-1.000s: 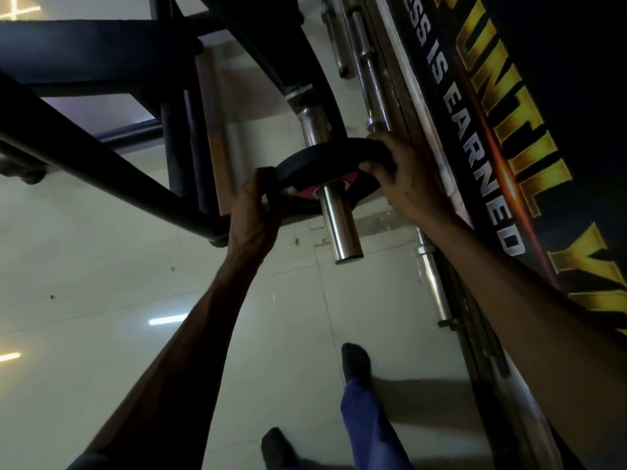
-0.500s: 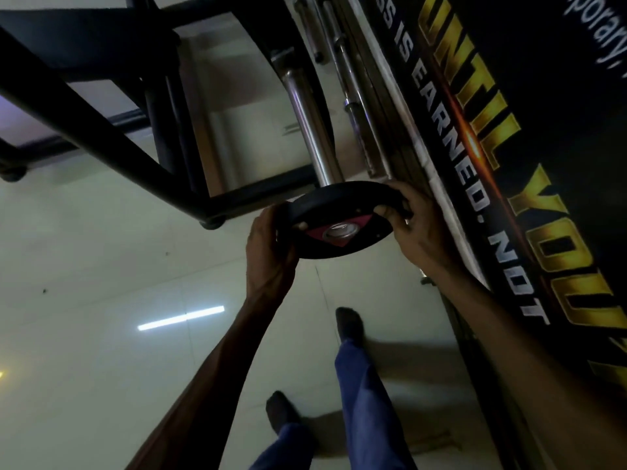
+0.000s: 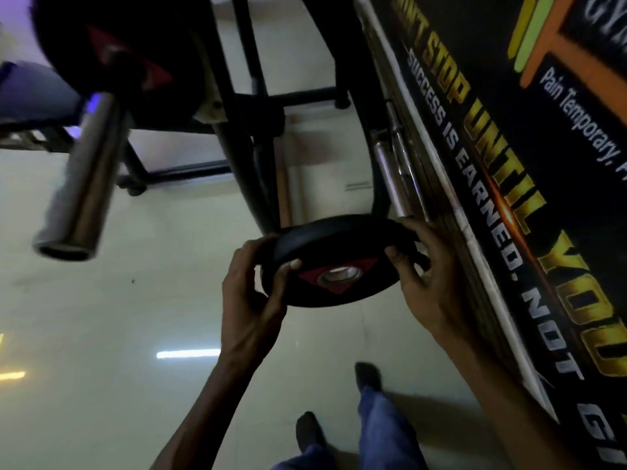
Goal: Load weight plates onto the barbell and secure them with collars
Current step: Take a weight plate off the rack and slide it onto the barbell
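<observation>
I hold a small black weight plate [image 3: 339, 245] with a red triangle around its metal centre hole, tilted nearly flat at mid-frame. My left hand [image 3: 251, 300] grips its left rim and my right hand [image 3: 431, 283] grips its right rim. The plate is free of any bar. At the upper left, blurred, the chrome barbell sleeve [image 3: 81, 184] points toward me, with a large black plate [image 3: 112, 52] sitting on it. No collar is in view.
A black steel rack frame [image 3: 244, 147] stands behind the plate. Chrome bars [image 3: 390, 171] lean along a dark wall banner [image 3: 509, 164] on the right. Below are my feet [image 3: 368, 378] on a glossy pale tiled floor [image 3: 101, 317].
The small plate has slid down off the chrome peg it sat on and now hangs free in both hands. The view has swung left, bringing the loaded barbell sleeve into sight.
</observation>
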`<state>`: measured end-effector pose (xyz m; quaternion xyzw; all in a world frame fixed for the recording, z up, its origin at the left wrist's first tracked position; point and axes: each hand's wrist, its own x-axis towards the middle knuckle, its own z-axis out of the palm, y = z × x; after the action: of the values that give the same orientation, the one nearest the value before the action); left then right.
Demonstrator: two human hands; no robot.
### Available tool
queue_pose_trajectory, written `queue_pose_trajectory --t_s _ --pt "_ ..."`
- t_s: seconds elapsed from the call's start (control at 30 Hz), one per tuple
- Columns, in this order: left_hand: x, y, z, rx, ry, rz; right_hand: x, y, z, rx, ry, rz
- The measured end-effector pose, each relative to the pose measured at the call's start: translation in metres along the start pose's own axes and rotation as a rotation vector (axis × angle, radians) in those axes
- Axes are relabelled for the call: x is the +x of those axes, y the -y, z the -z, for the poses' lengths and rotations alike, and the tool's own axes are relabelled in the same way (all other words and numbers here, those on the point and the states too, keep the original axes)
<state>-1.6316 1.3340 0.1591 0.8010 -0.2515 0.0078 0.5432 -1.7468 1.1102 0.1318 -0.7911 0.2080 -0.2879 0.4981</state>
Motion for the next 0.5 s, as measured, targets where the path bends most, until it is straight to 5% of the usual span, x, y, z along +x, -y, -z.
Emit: queue_pose_trajectory --t_s 0.5 --pt "-0.04 -0.057 0.174 0.087 -0.308 0.01 -0.005 0.171 -0.085 0.192 0.261 0.231"
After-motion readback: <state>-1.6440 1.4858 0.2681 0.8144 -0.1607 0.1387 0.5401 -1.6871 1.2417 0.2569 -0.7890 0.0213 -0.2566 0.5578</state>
